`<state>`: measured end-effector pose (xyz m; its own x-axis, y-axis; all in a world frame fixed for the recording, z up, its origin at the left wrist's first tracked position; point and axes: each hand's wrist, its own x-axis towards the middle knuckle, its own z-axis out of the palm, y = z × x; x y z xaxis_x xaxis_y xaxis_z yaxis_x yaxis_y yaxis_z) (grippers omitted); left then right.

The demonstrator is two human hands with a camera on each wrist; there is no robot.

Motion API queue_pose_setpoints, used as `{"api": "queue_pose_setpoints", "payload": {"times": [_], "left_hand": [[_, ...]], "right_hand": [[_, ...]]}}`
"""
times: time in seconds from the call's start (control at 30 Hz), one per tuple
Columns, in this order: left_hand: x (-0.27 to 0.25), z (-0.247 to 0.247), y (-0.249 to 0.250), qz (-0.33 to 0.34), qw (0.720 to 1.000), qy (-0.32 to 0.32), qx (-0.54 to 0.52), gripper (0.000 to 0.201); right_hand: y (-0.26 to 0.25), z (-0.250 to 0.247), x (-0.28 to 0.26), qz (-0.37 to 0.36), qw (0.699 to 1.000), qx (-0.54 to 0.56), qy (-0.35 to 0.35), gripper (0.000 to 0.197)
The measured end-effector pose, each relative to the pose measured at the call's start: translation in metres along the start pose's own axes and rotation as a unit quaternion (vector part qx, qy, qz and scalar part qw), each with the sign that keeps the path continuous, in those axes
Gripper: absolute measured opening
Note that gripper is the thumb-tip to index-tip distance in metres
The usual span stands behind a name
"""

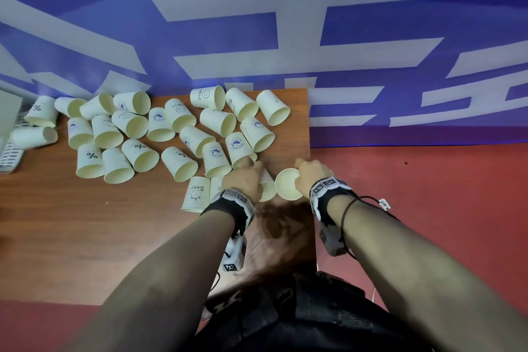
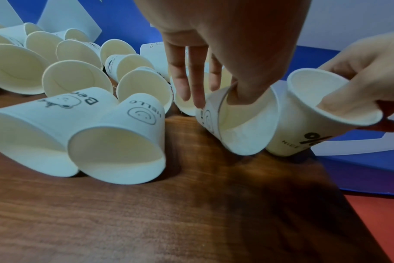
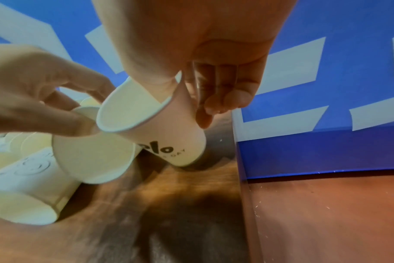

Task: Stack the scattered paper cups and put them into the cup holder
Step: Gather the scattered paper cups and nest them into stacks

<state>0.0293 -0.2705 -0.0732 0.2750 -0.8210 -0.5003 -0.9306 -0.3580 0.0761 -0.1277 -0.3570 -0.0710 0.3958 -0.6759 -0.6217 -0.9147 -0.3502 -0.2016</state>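
paper cups lie scattered on the wooden table (image 1: 85,237), about thirty by rough count. the right hand (image 1: 313,177) grips one cup (image 1: 288,183) by its rim; the left hand (image 1: 244,183) pinches a lying cup (image 2: 241,124) beside it. the step seems the first stacking: next, slide one into the other. no cup holder is recognised.

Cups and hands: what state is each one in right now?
Left hand: thumb inside a tipped cup, pinching its rim.
Right hand: holds the % cup tilted, bottom on the table.
Loose cups: lying on their sides, unstacked.
Cup holder: not in view.
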Motion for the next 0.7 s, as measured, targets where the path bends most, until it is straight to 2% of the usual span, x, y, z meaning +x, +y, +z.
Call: {"api": "queue_pose_setpoints", "payload": {"times": [0.17, 0.4, 0.57, 0.7], "left_hand": [[-0.004, -0.012, 0.005, 0.009, 0.998, 0.003, 0.056, 0.029], [-0.026, -0.015, -0.002, 0.029, 0.998, 0.019, 0.057, 0.026], [-0.052, -0.008, -0.017, 0.002, 0.997, 0.056, 0.045, 0.031], [-0.076, 0.004, -0.033, -0.019, 0.999, 0.041, -0.004, 0.028]], "right_hand": [[0.003, -0.006, -0.006, 0.022, 1.000, 0.012, 0.013, 0.036], [-0.003, -0.011, -0.041, 0.017, 0.999, 0.019, 0.024, 0.042], [-0.005, -0.008, -0.067, 0.010, 0.999, 0.018, 0.046, 0.041], [-0.019, 0.005, -0.084, 0.002, 0.999, 0.010, 0.046, 0.033]]}}
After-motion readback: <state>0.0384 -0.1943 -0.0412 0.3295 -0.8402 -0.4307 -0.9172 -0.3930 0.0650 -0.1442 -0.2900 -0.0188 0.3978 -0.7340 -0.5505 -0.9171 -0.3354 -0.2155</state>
